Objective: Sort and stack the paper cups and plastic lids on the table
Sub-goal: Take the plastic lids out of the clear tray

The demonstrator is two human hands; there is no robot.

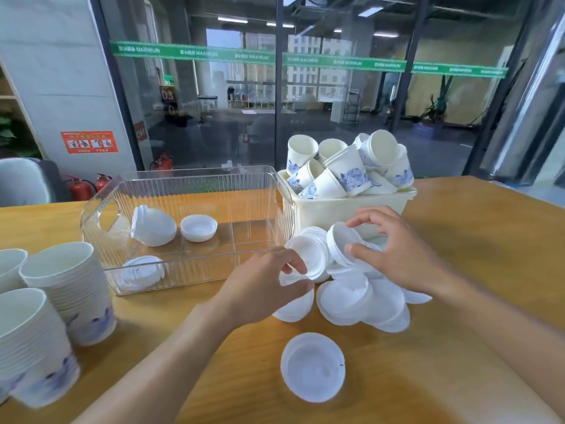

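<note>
A loose pile of white plastic lids [351,296] lies on the wooden table in front of me. My left hand [263,289] pinches a small stack of lids [310,254] at its rim. My right hand [394,249] grips another lid [341,243], tilted on edge just right of that stack. One single lid [312,366] lies apart, nearer to me. Stacks of nested paper cups [68,286] stand at the left. A cream bin [345,209] behind the pile holds several loose blue-patterned cups [351,169].
A clear plastic bin [189,185] stands left of the cream bin, with a lid stack [153,226], a single lid [198,228] and another lid stack [140,272] inside. The wooden table [474,240] runs to a glass wall behind. A chair back [24,182] shows at far left.
</note>
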